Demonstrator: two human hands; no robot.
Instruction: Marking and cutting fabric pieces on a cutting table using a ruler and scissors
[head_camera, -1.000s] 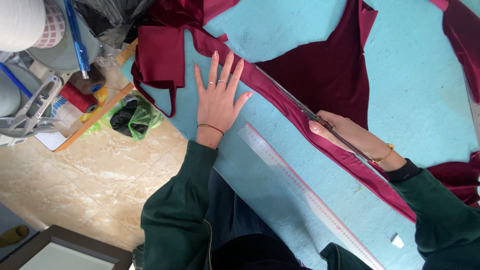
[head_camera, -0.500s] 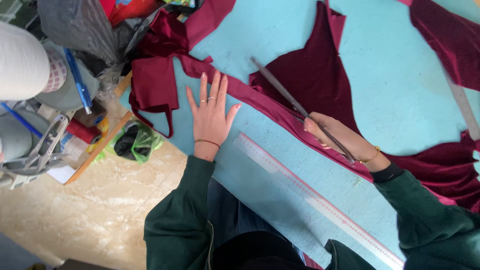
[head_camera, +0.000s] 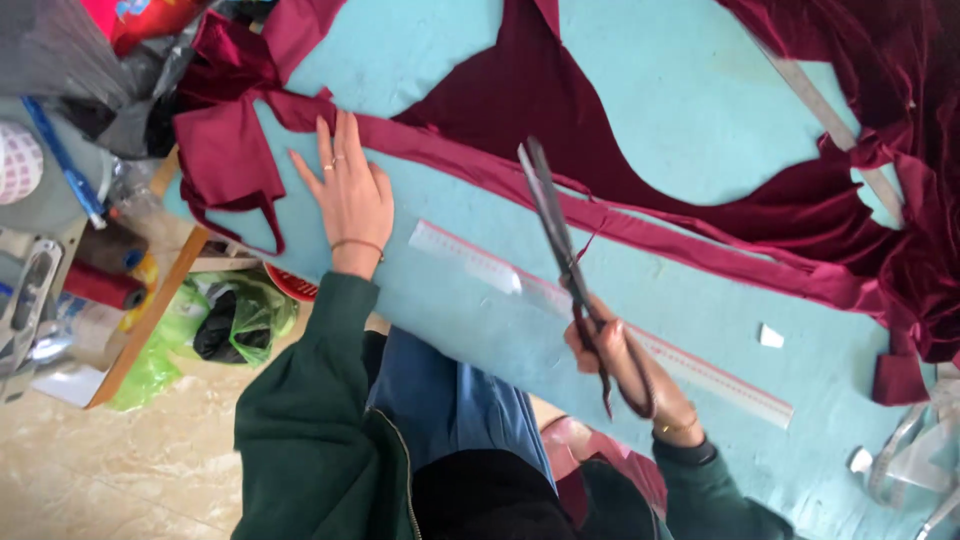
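Head view: desk (head_camera: 660, 90) topped in light blue, covered with dark red velvet fabric (head_camera: 540, 110). Left hand (head_camera: 350, 195) open, flat, palm down on the desk, fingertips touching a long red fabric strip (head_camera: 640, 225) that runs away toward the right hand. Right hand (head_camera: 625, 365) closed around the handles of long scissors (head_camera: 555, 225); blades shut or nearly so, lifted off the desk, tips pointing away from the person over the strip. Clear ruler (head_camera: 600, 310) lies on the desk between the hands, passing under the right hand. Small white scrap (head_camera: 770, 336) just right of the right hand. Left of the left hand, off the desk edge: thread spools (head_camera: 105, 285), green plastic bag (head_camera: 215, 320), and beige tiled floor (head_camera: 120, 460) below.
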